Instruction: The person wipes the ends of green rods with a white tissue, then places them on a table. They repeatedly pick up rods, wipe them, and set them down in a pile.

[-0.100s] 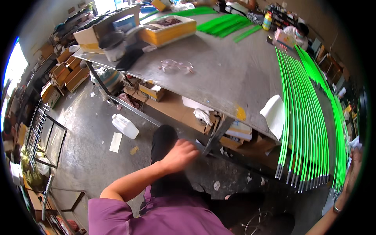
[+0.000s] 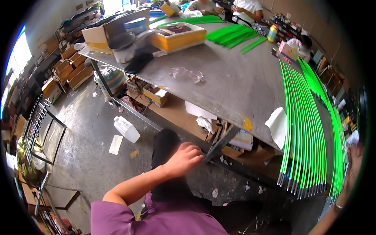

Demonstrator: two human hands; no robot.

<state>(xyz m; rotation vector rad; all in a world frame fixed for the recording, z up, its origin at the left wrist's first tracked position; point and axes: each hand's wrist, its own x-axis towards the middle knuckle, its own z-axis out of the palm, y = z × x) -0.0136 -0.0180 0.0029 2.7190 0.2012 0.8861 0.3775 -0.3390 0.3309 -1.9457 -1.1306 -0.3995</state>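
My left hand [image 2: 182, 159] hangs over my dark trouser leg [image 2: 166, 143], its fingers loosely bent, slightly apart and holding nothing. At the far right rim my right hand [image 2: 355, 162] is partly lost in the dark edge. A crumpled white cloth or paper [image 2: 353, 138] shows at its fingertips, and the fingers look closed on it. Beside that hand lies a dense bundle of thin bright green rods [image 2: 336, 156]. To its left, a row of green rods [image 2: 305, 133] is fanned out, dark tips jutting past the table's near edge. A white sheet [image 2: 277, 127] touches the row's left side.
Eyeglasses [image 2: 187, 73] lie on the grey table [image 2: 235, 84]. A yellow-sided foam box [image 2: 176, 41], a dark bucket [image 2: 122, 47] and more green rods [image 2: 231, 35] stand or lie farther back. Co-workers [image 2: 246, 9] sit beyond. A white jug [image 2: 126, 129] is on the floor.
The whole view has shifted slightly, so the table and rods sit a little lower. My left hand was blurred and more curled; its fingers now look more extended.
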